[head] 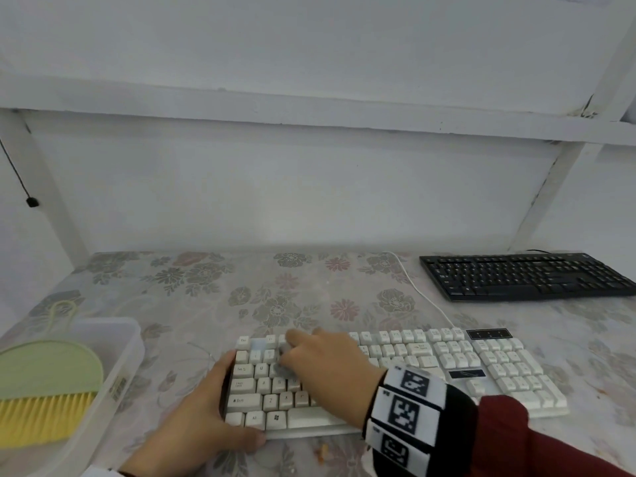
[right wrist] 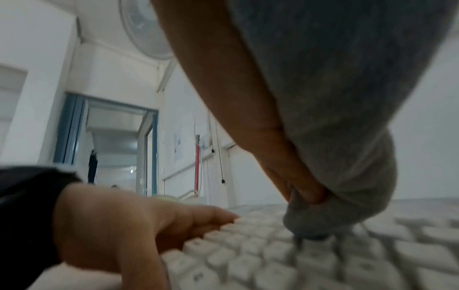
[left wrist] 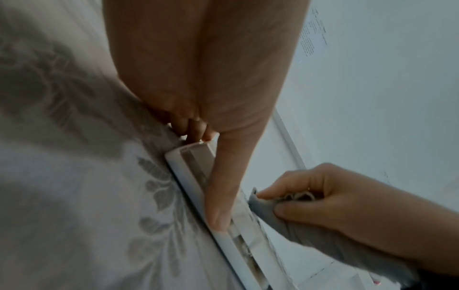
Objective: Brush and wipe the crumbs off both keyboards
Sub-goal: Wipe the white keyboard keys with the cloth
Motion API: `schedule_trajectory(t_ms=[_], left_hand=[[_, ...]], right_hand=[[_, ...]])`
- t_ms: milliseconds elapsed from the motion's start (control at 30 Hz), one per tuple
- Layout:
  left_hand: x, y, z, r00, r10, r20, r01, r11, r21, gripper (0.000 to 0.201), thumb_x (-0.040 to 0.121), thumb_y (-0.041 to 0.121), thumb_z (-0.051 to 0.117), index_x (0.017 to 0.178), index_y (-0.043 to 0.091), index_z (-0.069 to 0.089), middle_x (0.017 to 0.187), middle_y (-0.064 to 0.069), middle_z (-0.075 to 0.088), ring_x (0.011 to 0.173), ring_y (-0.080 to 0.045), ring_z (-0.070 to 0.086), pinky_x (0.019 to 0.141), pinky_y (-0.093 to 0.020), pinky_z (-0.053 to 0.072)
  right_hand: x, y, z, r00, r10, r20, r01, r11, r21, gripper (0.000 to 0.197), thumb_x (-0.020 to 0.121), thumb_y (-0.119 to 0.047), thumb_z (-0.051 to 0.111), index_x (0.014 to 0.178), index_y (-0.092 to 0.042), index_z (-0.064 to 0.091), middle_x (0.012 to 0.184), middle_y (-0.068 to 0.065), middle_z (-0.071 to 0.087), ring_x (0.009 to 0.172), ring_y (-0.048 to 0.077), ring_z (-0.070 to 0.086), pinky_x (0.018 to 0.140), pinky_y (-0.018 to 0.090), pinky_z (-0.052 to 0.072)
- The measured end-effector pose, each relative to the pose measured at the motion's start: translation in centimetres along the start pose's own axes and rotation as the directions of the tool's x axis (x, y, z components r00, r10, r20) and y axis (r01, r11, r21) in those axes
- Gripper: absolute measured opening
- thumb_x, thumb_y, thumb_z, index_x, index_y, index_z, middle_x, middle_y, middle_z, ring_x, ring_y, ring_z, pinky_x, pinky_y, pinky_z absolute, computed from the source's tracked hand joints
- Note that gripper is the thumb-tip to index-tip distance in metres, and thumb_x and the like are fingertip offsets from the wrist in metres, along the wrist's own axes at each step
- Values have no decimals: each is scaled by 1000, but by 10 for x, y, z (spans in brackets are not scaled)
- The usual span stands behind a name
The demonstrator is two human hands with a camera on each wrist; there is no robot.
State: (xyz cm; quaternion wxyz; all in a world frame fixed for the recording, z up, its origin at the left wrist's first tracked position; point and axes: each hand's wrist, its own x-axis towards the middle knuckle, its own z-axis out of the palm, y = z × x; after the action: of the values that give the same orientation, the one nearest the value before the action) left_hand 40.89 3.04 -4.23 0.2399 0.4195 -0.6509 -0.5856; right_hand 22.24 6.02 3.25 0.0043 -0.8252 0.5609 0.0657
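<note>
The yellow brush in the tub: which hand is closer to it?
Left. The left hand grips the white keyboard's left end, nearest the brush. The right hand presses a grey cloth onto keys farther right.

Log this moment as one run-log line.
left hand: holds white keyboard end | right hand: presses grey cloth on keys | brush: in tub | black keyboard: untouched
</note>
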Motion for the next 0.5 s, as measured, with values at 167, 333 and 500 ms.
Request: schedule_trajectory(t_ms=[167,333,500], left_hand=[[0,3,1,1000,14,-7,-14,1000,-17,98,45,-4,88,118,42,42,107,30,64,97,-1,67,72,-19,55],[5,-4,-3,999,29,-21,-28,999,34,103,35,18,97,117,41,38,100,47,56,94,22,56,76,-6,48],[6,-4,-3,1000,10,-22,-9,999,48,111,22,24,95,111,51,36,101,36,64,96,8,63,75,-20,53]], right_hand=[[8,1,-15,997,73,1,-73,997,-11,12,93,-7,53,84,-7,62,90,6,46,68,23,47,48,28,34],[27,-25,-14,995,-41,-88,52,991,120,21,96,-16,50,106,-8,66,90,5,44,79,28,54,61,35,41],[18,-24,4,992,-66,-104,76,992,96,24,99,-21,46,106,-6,64,99,8,51,87,32,57,57,35,37]])
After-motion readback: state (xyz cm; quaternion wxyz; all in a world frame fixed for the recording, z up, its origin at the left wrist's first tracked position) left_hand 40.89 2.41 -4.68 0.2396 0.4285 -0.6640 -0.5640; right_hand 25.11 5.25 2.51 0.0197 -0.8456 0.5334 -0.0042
